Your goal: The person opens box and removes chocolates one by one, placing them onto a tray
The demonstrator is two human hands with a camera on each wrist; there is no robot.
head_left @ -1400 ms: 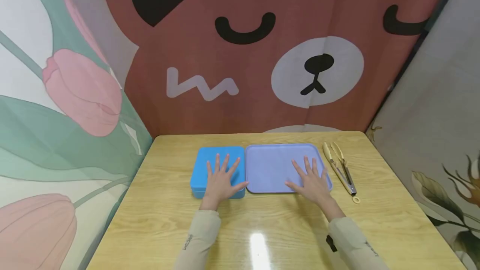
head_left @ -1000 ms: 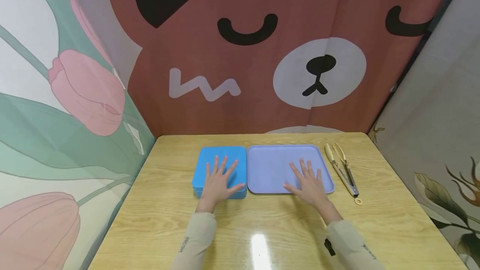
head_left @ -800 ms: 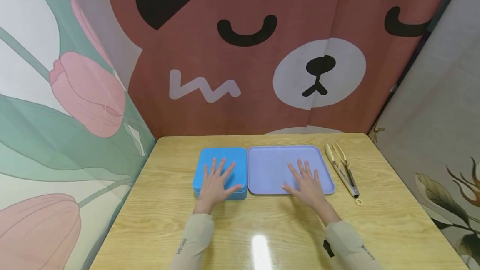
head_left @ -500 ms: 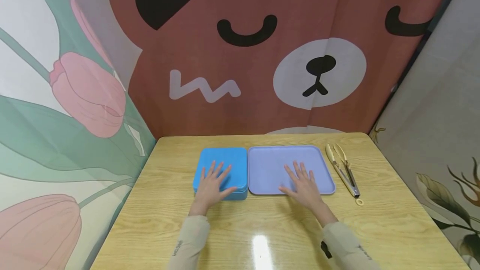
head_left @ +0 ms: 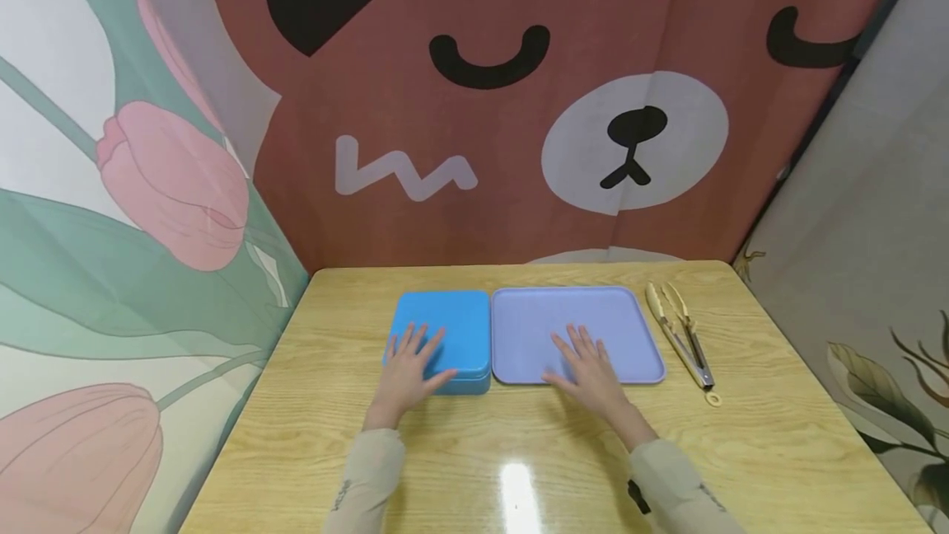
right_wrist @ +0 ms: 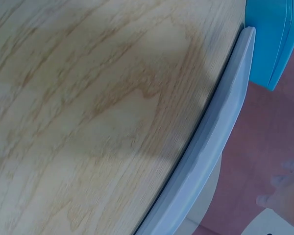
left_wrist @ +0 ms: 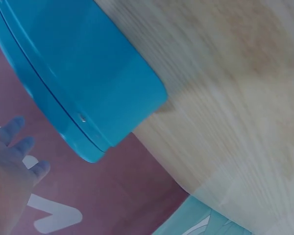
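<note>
My left hand [head_left: 406, 375], fingers spread, hovers over the front left corner of a lidded blue box [head_left: 452, 324]. In the left wrist view the hand [left_wrist: 12, 164] shows apart from the blue box [left_wrist: 83, 68], above its lid. Spread in the same way, my right hand [head_left: 588, 371] is over the front edge of a lavender tray [head_left: 526, 328]. The right wrist view has that hand [right_wrist: 289, 193] at its lower right, apart from the tray's rim [right_wrist: 210, 132]. Both hands are without anything in them.
Tongs [head_left: 680, 336] with beige tips lie to the right of the tray. Box and tray stand side by side on a wooden table [head_left: 460, 460]. A bear-print curtain [head_left: 489, 122] hangs behind the table, with patterned cloth on both sides.
Both hands draw back toward the person, the left one also drifting left and the right one a little left. Box, tray and tongs stay in place.
</note>
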